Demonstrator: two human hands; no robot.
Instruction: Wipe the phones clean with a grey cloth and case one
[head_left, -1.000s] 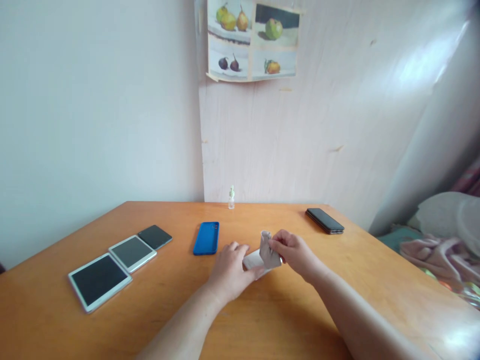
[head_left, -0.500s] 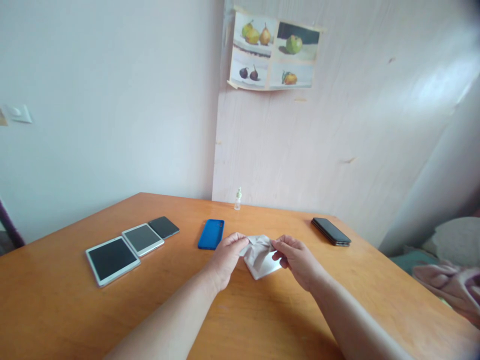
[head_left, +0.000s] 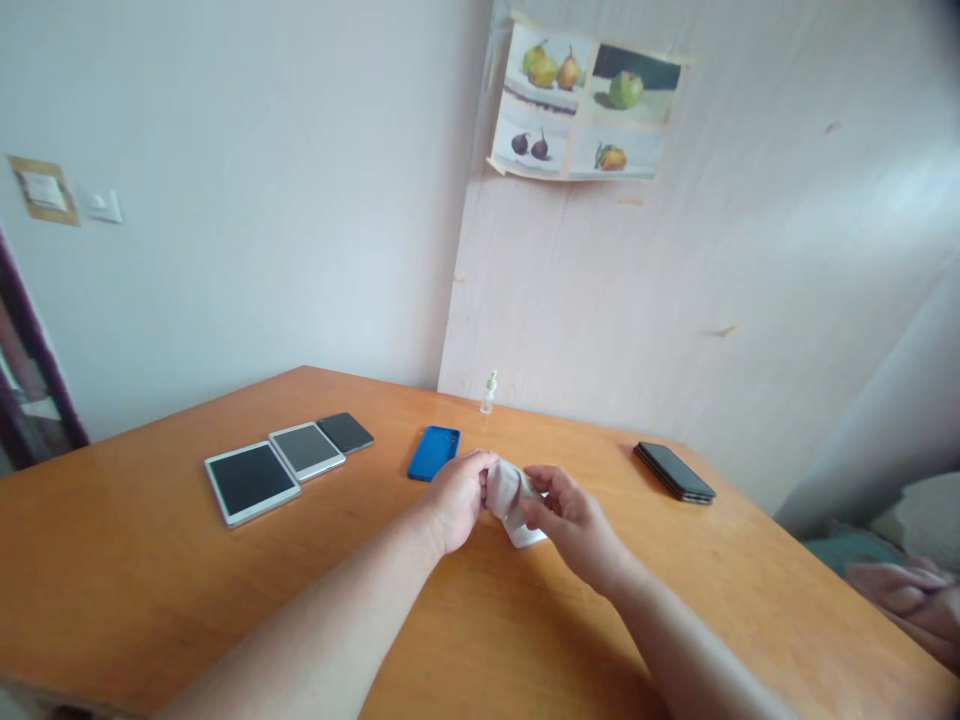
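A crumpled pale grey cloth [head_left: 504, 487] is held up over the table in front of me. My left hand [head_left: 461, 500] has its left side pinched between thumb and fingers. At its right side, my right hand [head_left: 566, 515] curls thumb and fingers around the edge. Below the cloth lies a flat white object [head_left: 529, 535], mostly covered, whose kind I cannot make out. A blue phone case [head_left: 433, 453] rests just beyond my left hand.
On the wooden table [head_left: 300, 600], two white tablets [head_left: 253, 482] and a dark phone [head_left: 346, 432] lie in a row at left. A small clear spray bottle [head_left: 487, 395] stands by the wall. Black phones [head_left: 675, 472] are stacked at right.
The cloth, stretched between both hands before, is now bunched and hangs lower on the left. My right hand has turned and moved closer to my left. The view has shifted left.
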